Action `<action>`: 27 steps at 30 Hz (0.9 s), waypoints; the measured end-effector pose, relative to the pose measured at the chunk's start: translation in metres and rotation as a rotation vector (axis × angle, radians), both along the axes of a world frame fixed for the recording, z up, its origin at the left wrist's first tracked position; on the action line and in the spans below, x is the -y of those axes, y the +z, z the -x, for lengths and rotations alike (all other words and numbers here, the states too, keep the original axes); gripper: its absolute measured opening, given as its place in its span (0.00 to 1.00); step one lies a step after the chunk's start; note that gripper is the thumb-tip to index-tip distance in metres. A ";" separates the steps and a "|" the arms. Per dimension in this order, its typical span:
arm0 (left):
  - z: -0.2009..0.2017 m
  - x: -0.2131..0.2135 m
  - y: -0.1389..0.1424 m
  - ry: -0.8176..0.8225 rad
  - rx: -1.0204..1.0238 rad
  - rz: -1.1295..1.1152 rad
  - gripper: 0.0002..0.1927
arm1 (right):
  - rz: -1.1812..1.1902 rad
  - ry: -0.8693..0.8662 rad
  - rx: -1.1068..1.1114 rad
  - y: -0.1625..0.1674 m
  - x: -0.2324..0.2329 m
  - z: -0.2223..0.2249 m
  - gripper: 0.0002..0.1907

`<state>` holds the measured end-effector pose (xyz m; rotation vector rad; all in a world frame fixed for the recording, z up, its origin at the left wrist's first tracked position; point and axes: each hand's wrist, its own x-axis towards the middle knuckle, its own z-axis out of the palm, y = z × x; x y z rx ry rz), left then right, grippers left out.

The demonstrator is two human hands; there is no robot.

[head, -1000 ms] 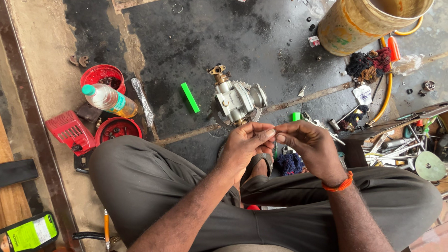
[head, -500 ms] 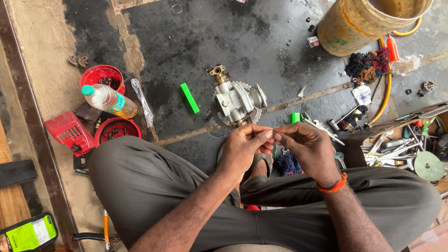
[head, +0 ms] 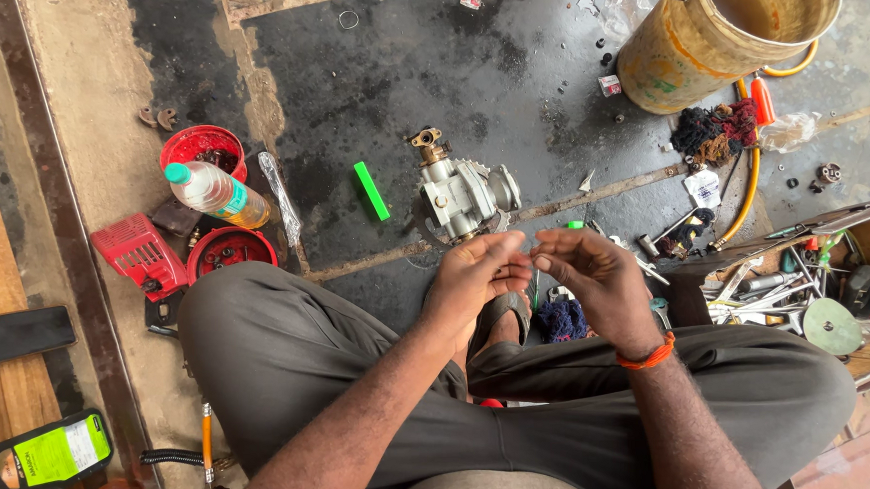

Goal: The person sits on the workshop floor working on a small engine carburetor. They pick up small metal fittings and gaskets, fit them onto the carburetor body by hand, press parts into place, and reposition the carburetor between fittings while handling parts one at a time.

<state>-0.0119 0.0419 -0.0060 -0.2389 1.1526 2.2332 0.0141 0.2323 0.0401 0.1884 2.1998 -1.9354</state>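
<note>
Small part (head: 524, 262), too tiny to identify, pinched between left hand (head: 475, 284) and right hand (head: 590, 276) fingertips, above carburetor (head: 460, 195).

Person wears grey-olive trousers (head: 294, 346), loose, creased at both knees. Forearms bare, no sleeves visible. Right wrist carries an orange thread band (head: 648, 355). Dark sandal (head: 500, 315) on one foot.

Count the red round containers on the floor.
2. One red bowl sits behind the plastic bottle; the other red bowl lies beside the person's left knee. More may be hidden under the legs.
</note>
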 end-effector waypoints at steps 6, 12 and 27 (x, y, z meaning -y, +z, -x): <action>0.003 0.007 0.007 0.077 0.143 -0.196 0.26 | -0.193 -0.001 -0.064 0.009 0.004 -0.003 0.10; 0.001 0.009 0.003 -0.010 0.111 -0.299 0.26 | -0.576 0.077 -0.333 0.022 0.017 -0.009 0.12; -0.002 0.001 -0.007 -0.076 0.124 -0.205 0.24 | -0.865 0.171 -0.535 0.032 0.033 -0.011 0.12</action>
